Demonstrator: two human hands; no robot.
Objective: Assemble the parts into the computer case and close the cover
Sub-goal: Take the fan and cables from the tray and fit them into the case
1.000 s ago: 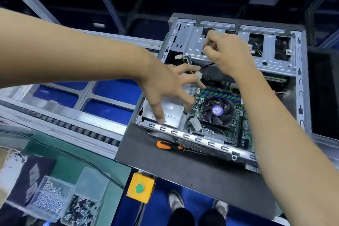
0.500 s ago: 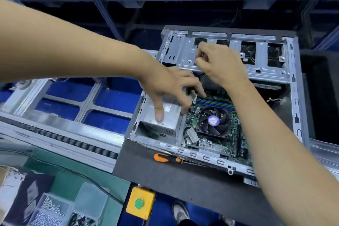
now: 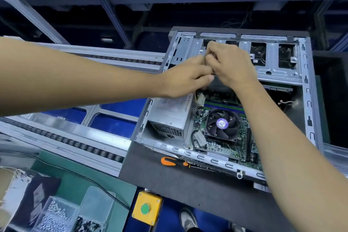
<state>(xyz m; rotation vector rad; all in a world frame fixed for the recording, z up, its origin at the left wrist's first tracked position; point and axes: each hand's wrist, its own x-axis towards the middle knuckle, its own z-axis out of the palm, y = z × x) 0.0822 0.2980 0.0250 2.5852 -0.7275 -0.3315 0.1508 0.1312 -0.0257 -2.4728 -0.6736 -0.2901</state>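
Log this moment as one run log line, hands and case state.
stage: cabling inside open computer case | left hand: meets right at drive cage | right hand: fingers curled, item hidden | cover: not on | screwdriver: idle on mat

Down by your feet, a yellow button box (image 3: 147,207) with a green button (image 3: 145,208) hangs at the dark mat's (image 3: 169,181) near edge. On that mat, an orange-handled screwdriver (image 3: 170,161) lies flat. To your left, a roller conveyor (image 3: 75,144) runs past blue panels (image 3: 111,124). Bottom left, clear bins (image 3: 75,213) hold silvery screws (image 3: 53,216) and dark ones. A black cable (image 3: 90,180) crosses the green surface (image 3: 75,184). Your shoe (image 3: 188,219) shows below.
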